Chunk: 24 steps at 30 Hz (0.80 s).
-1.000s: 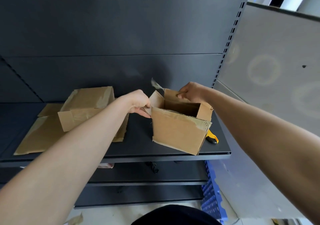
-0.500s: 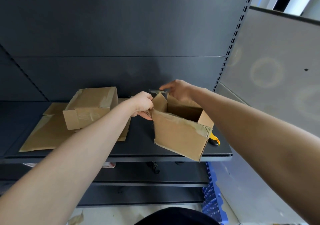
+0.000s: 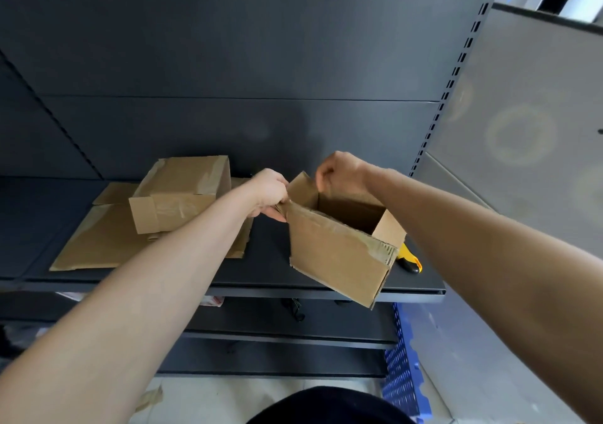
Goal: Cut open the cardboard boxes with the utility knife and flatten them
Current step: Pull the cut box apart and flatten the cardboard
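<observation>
A: Open box (image 3: 339,260), where?
B: Right part of the shelf (image 3: 261,273), tilted, mouth up, its low near corner poking past the shelf's front edge. It sits between the two hands.
A: Left hand (image 3: 269,193)?
B: At the box's left near corner, fingers clamped round the top edge there.
A: Right hand (image 3: 342,173)?
B: Over the far rim, next to the raised left flap (image 3: 301,185). Fingers are curled tight, but I cannot tell whether they pinch the flap, a tape scrap, or nothing.
A: Box axis?
B: Long side runs left to right, with the right end swung nearer the camera. Torn tape lies along the front top edge.
A: Utility knife (image 3: 409,258)?
B: Flat on the shelf, just behind the box's right end, half hidden by it. It's under the right forearm and well apart from both hands. Its long axis goes far-left to near-right, and the yellow, black-tipped end points near-right.
A: Rest?
B: Taped box (image 3: 182,195) to the left, sitting on flattened cardboard (image 3: 98,244).
</observation>
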Tool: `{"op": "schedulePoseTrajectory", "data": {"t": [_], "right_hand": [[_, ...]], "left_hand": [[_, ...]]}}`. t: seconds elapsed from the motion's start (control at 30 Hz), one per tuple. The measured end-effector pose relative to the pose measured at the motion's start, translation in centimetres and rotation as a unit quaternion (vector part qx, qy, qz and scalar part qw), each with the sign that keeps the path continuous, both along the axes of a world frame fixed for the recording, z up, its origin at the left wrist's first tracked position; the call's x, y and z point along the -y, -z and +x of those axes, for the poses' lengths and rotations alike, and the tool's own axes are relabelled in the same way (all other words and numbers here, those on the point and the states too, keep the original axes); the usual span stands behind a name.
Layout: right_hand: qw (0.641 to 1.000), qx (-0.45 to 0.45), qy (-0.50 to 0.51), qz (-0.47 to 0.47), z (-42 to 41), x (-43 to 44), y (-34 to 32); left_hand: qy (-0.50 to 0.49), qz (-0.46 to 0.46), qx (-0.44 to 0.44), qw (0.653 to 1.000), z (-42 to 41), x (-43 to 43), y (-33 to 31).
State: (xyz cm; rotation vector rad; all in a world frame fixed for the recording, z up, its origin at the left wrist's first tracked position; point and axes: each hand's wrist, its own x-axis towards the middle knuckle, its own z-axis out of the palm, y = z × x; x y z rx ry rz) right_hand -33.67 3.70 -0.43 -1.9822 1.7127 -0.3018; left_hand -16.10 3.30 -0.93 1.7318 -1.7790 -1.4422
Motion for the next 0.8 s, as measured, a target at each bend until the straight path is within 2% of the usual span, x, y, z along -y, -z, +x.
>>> {"op": "schedulePoseTrajectory", "data": {"t": [0.07, 0.13, 0.23, 0.27, 0.37, 0.43, 0.5, 0.6, 0.67, 0.73, 0.8], "right_hand": [[0.994, -0.101, -0.043, 0.016, -0.3, -0.2, 0.0], [0.989, -0.131, -0.053, 0.039, -0.4, -0.3, 0.0], [0.996, -0.033, 0.0, 0.08, -0.7, -0.3, -0.2], [0.998, -0.004, 0.015, 0.062, -0.9, -0.4, -0.2], [0.999, 0.005, 0.028, -0.027, -1.5, -0.9, 0.2], [0.997, 0.028, 0.057, -0.037, -1.8, -1.1, 0.6], [0.994, 0.048, 0.101, -0.003, -2.1, -1.1, 0.6], [0.991, 0.014, 0.11, 0.08, -2.8, -1.4, -0.3], [0.985, -0.021, 0.118, 0.121, -3.1, -1.7, -1.0], [0.982, -0.034, 0.141, 0.121, -3.1, -1.6, -1.2], [0.977, -0.005, 0.169, 0.127, -2.7, -1.5, -1.3]], "left_hand": [[-0.014, -0.017, 0.013, 1.0, 0.2, 0.2, 0.1], [-0.016, -0.03, 0.025, 0.999, 0.1, 0.4, 0.1], [-0.011, -0.052, 0.044, 0.998, -0.3, 0.5, 0.2], [-0.013, -0.059, 0.05, 0.997, -0.4, 0.6, 0.2], [-0.026, -0.08, 0.06, 0.995, -0.6, 0.8, 0.3], [-0.032, -0.09, 0.052, 0.994, -0.8, 1.0, 0.3], [-0.046, -0.103, 0.045, 0.993, -1.1, 1.1, 0.3], [-0.086, -0.12, 0.031, 0.989, -1.2, 1.5, 0.5], [-0.114, -0.169, 0.054, 0.978, -1.5, 1.7, 0.3], [-0.124, -0.27, 0.125, 0.946, -2.3, 1.2, -0.5], [-0.064, -0.375, 0.158, 0.911, -3.6, -0.1, -1.7]]}}
